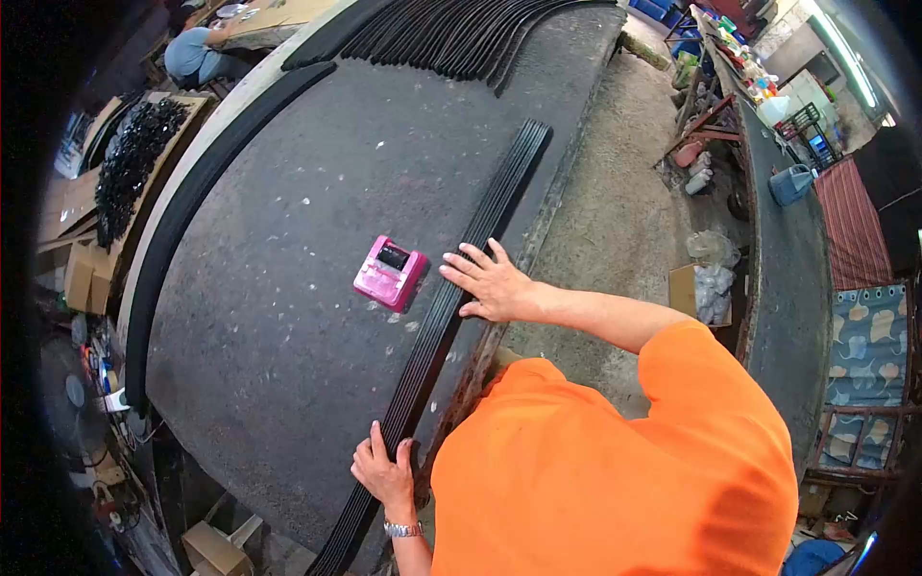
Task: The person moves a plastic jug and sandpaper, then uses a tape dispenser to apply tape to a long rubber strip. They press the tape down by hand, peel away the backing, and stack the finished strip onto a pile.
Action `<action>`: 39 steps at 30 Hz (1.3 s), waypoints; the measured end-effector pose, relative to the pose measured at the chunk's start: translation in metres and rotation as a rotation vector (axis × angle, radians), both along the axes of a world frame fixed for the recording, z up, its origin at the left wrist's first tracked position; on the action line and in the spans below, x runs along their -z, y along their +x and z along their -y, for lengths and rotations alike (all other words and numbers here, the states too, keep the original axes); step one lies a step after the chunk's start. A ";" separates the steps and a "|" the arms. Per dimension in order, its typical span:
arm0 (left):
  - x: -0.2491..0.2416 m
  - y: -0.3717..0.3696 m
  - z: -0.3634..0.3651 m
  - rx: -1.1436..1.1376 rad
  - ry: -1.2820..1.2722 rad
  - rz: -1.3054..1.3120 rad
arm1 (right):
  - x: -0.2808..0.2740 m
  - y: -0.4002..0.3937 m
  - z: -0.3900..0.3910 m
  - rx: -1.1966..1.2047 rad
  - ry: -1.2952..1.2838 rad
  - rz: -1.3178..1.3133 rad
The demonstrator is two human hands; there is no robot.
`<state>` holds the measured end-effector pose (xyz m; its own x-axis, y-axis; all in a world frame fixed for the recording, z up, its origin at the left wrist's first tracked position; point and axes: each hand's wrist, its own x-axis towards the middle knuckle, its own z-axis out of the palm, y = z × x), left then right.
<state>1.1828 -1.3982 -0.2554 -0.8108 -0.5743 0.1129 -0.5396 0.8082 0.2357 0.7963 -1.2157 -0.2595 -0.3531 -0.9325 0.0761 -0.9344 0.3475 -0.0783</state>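
A long, narrow row of black strips (429,348) lies side by side along the near edge of a dark worktable (279,317). My right hand (493,286) rests across the strips at about mid-length, with its fingers stretched out and spread. Nearer the bottom of the view, my left hand (386,472) straddles the same strips, its fingers over the far side and its thumb on the near side. A metal watch is on my left wrist. Just beyond the strips sits a pink box (390,274) with a dark opening in its top.
More black strips (437,36) lie fanned at the table's far end, and a curved bundle (206,192) follows its left edge. A person (197,56) sits at upper left. To the right, past a concrete floor (595,206), stands another long table (788,254) with a watering can (791,184).
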 end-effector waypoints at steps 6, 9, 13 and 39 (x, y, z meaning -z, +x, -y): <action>-0.009 -0.020 -0.008 0.034 0.066 -0.022 | -0.008 -0.028 -0.002 -0.044 -0.005 0.082; -0.010 -0.069 -0.023 0.047 0.099 -0.058 | -0.006 -0.074 -0.015 0.019 -0.004 0.045; -0.013 -0.135 -0.032 -0.037 0.220 -0.033 | 0.000 -0.143 -0.033 -0.036 0.004 0.015; -0.002 -0.289 0.023 -0.029 0.272 -0.135 | -0.002 -0.153 -0.032 -0.106 -0.006 0.076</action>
